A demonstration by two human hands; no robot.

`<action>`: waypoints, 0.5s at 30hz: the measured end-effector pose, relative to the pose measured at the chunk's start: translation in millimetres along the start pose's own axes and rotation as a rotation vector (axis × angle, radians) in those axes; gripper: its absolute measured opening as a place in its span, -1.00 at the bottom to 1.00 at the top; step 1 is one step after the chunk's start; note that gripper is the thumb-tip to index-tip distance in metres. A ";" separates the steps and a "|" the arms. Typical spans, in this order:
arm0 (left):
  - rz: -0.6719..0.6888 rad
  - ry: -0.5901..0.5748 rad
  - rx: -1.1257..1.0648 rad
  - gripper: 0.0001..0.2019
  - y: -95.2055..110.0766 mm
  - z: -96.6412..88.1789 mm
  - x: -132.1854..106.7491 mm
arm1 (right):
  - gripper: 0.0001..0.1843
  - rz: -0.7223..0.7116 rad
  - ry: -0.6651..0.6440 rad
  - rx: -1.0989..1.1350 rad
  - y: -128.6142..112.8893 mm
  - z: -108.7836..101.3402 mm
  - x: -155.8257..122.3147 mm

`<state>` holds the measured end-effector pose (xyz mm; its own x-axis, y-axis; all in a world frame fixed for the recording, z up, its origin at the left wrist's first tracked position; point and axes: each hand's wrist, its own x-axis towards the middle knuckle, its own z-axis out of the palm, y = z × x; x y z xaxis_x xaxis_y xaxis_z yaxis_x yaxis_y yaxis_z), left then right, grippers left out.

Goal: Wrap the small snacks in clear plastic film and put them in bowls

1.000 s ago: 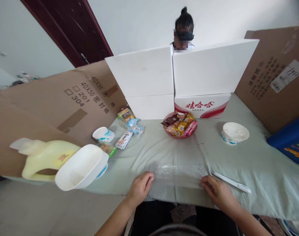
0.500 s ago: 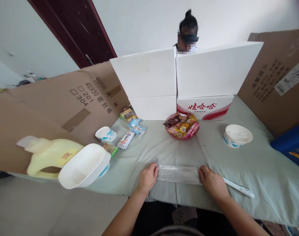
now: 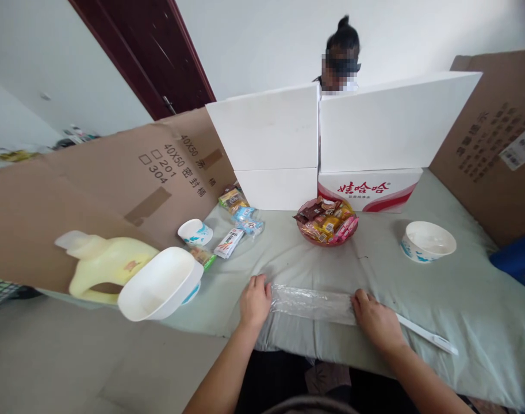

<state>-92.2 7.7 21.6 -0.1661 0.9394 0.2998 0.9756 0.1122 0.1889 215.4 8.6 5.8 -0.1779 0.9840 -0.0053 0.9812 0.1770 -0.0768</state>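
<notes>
A flat, folded clear plastic bag lies across the cloth at the near edge of the table. At its left end, my left hand has its fingers closed on the film. My right hand pinches the opposite end. From behind my right hand, a slim white plastic tool sticks out to the right; its far end is hidden by the hand. Beyond the bag stands a pink bowl heaped with wrapped snacks.
To the left are a yellow jug, a white tub, a paper bowl and several snack packets. Another paper bowl sits right. White boxes and cardboard wall the table; a person is behind.
My view has swung slightly left, so the scene sits farther right. My left hand has shifted left, and more of the bag shows between my hands. My right hand stays at its end.
</notes>
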 end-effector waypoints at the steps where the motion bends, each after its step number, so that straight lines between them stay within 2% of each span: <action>1: 0.054 0.058 -0.037 -0.82 4.7 -1.3 -1.8 | -0.73 0.000 0.003 0.001 -0.3 0.1 -0.4; 3: 0.239 0.076 -0.155 -0.77 20.5 -2.7 -9.3 | -0.72 0.002 -0.001 0.004 -0.4 -1.9 -0.9; 6: 0.571 -0.121 -0.270 -0.77 48.5 -0.3 -24.8 | -0.73 0.001 0.034 -0.012 1.3 -9.0 -0.5; 8: 0.702 -0.265 -0.246 -0.55 60.6 3.3 -32.5 | -0.74 -0.024 0.146 -0.023 2.0 -13.1 -0.3; 9: 0.732 -0.324 -0.220 -0.44 63.6 5.2 -34.8 | -0.73 -0.060 0.218 -0.018 1.4 -13.7 -0.5; 11: 0.745 -0.408 -0.182 -0.33 65.1 8.4 -36.9 | -0.65 -0.210 0.328 0.024 -3.1 -11.0 -2.5; 13: 0.744 -0.449 -0.169 -0.31 63.6 10.5 -37.0 | -0.51 -0.435 0.346 0.074 -11.2 -3.2 -6.6; 15: 0.748 -0.444 -0.170 -0.31 61.5 11.9 -37.0 | -0.35 -0.610 0.306 0.100 -19.9 7.7 -11.8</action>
<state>-24.3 -16.3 11.0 0.6126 0.7902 0.0162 0.7657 -0.5984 0.2357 197.4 -6.7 -0.3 -0.6526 0.6726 0.3488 0.6980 0.7128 -0.0686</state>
